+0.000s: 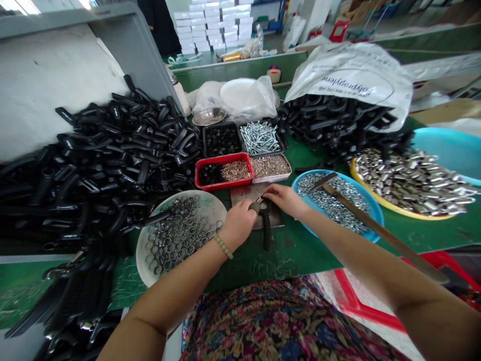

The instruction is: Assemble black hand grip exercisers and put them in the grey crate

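Observation:
My left hand (239, 223) is closed around the head of a black plastic handle (266, 233) that lies on a small metal plate (244, 193) on the green table. My right hand (286, 199) pinches a small part onto the same handle's head; the part is too small to name. A white bowl of metal rings (150, 235) sits just left of my left hand. A blue bowl of small silver parts (370, 205) sits right of my right hand, with a long flat tool (376, 228) resting across it.
A big heap of black handles (101, 160) fills the left side. Trays of screws (259, 138), black parts (221, 140) and a red tray (223, 173) stand behind the plate. A yellow bowl of metal tubes (409, 178) and a white sack (349, 75) over more handles are at right.

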### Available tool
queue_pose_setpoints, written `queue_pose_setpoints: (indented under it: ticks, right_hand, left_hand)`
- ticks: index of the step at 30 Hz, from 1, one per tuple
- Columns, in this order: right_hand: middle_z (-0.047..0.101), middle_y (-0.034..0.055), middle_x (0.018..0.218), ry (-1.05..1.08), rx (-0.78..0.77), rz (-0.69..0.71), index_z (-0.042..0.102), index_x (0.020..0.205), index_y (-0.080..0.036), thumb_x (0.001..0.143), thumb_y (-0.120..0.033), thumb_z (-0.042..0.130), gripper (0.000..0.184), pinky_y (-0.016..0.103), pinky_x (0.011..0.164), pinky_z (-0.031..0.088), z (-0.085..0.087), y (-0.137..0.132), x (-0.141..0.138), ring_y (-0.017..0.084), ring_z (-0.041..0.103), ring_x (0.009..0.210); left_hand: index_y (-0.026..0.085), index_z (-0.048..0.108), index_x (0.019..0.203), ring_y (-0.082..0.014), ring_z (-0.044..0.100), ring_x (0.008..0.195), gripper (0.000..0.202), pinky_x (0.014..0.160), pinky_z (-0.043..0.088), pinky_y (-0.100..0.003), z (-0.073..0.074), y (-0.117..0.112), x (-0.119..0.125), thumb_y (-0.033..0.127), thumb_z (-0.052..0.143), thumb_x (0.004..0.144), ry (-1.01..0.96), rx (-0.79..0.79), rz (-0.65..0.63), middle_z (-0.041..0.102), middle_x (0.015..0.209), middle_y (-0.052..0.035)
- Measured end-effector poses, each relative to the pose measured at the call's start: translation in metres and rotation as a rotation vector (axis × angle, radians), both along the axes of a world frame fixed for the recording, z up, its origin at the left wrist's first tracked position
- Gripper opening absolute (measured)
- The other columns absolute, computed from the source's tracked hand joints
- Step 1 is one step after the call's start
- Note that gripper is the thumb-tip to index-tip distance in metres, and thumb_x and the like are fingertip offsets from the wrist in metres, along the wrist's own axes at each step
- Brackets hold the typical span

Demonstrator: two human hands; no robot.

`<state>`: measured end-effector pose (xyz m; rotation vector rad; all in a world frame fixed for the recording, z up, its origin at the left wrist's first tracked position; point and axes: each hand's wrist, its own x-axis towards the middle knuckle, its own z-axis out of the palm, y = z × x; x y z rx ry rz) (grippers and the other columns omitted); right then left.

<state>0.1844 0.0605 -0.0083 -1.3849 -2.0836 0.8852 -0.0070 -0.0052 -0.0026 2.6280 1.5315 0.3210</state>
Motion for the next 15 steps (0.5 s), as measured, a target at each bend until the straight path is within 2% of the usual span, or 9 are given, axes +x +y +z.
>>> queue_pose_setpoints:
  ticks: [4, 9, 11, 15]
  right_hand:
    - [0.069, 0.0022, 0.086, -0.044, 0.050, 0.023, 0.063, 0.088, -0.021, 0.088, -0.025, 0.051, 0.013, 0.027, 0.074, 0.049, -0.002, 0.001, 0.000, 0.015, 0.063, 0.081]
    - [0.068, 0.0033, 0.088, -0.104, 0.106, 0.038, 0.062, 0.090, -0.020, 0.090, -0.025, 0.050, 0.013, 0.027, 0.076, 0.047, -0.005, 0.001, -0.001, 0.016, 0.063, 0.083]
    - [0.067, 0.0037, 0.088, -0.165, 0.175, 0.063, 0.061, 0.091, -0.019, 0.092, -0.026, 0.048, 0.014, 0.026, 0.075, 0.046, -0.005, -0.001, -0.001, 0.015, 0.062, 0.083]
    - [0.064, 0.0082, 0.087, -0.433, 0.375, 0.191, 0.060, 0.092, -0.015, 0.095, -0.022, 0.041, 0.020, 0.027, 0.072, 0.045, -0.004, -0.007, -0.002, 0.017, 0.061, 0.081]
  left_hand:
    - [0.016, 0.062, 0.095, -0.0220, 0.052, 0.096, 0.021, 0.084, 0.048, -0.035, 0.004, -0.006, -0.003, 0.027, 0.044, 0.092, -0.013, -0.017, -0.047, 0.056, 0.106, -0.0087]
    - [0.016, 0.060, 0.099, -0.0201, 0.054, 0.092, 0.018, 0.080, 0.050, -0.032, 0.005, -0.011, -0.004, 0.024, 0.046, 0.091, -0.026, -0.087, -0.012, 0.055, 0.105, -0.0076]
    - [0.015, 0.060, 0.100, -0.0201, 0.054, 0.092, 0.020, 0.081, 0.050, -0.032, 0.004, -0.011, -0.003, 0.025, 0.045, 0.091, -0.029, -0.097, -0.007, 0.055, 0.105, -0.0077]
    - [0.016, 0.059, 0.100, -0.0196, 0.055, 0.091, 0.021, 0.081, 0.050, -0.032, 0.004, -0.012, -0.003, 0.027, 0.043, 0.092, -0.031, -0.103, 0.003, 0.055, 0.104, -0.0075]
